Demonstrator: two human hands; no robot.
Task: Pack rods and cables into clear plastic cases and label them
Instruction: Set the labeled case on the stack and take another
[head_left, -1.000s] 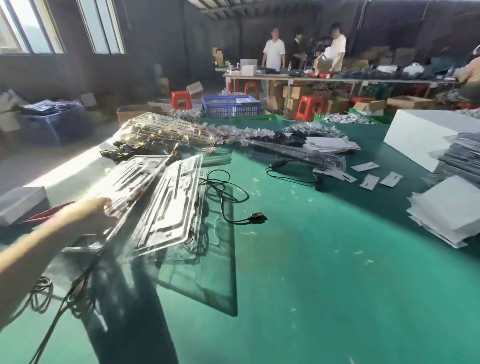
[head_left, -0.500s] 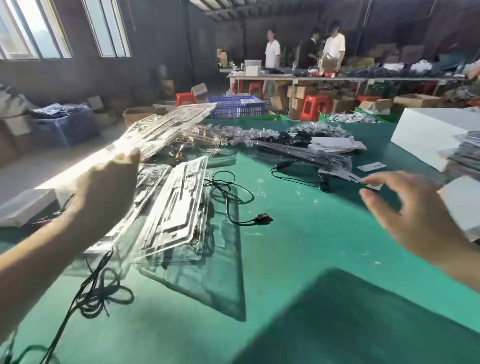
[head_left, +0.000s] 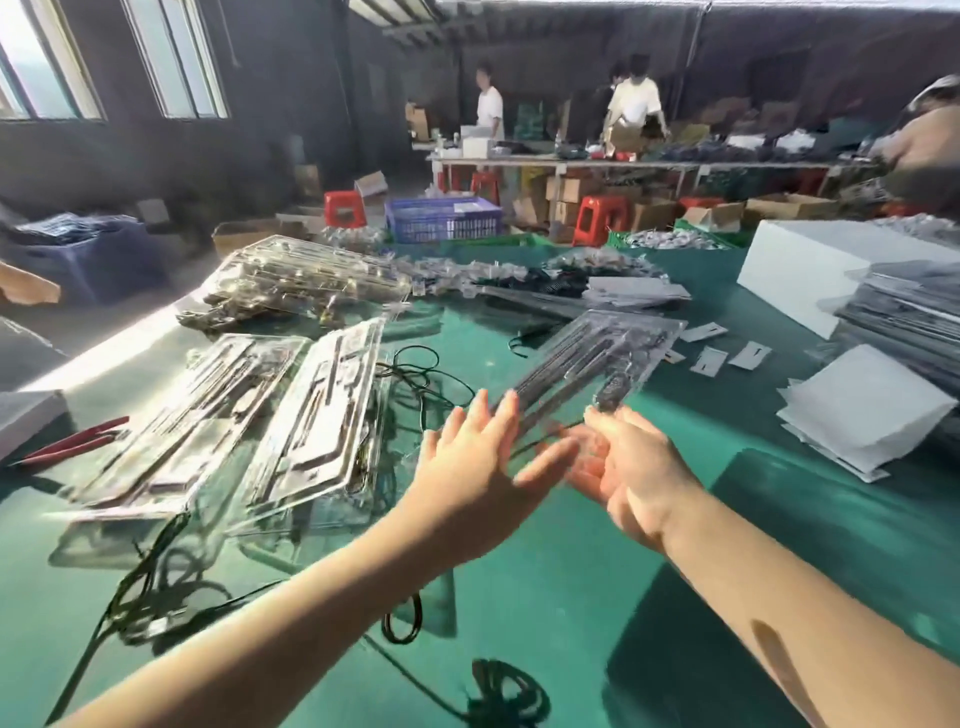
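A clear plastic case (head_left: 597, 358) with dark rods inside hangs tilted above the green table (head_left: 571, 597), its far end pointing back right. My right hand (head_left: 634, 473) grips its near corner, thumb on top. My left hand (head_left: 478, 467) lies against the near end with straight, spread fingers. Two more filled clear cases (head_left: 182, 415) (head_left: 322, 415) lie side by side on the left. Black cables (head_left: 421, 374) trail beside them, with other cable coils near the front edge (head_left: 498, 691). Small white labels (head_left: 711, 358) lie beyond the held case.
A heap of clear cases (head_left: 311, 280) sits at the back left, red-handled pliers (head_left: 72, 441) at the left edge. White sheets (head_left: 862, 410), a white box (head_left: 810, 265) and stacked grey trays (head_left: 909, 312) fill the right. People stand at a far table.
My left hand has swung a case from the left over to the middle. My right hand, which was open in the air, now holds its near corner.
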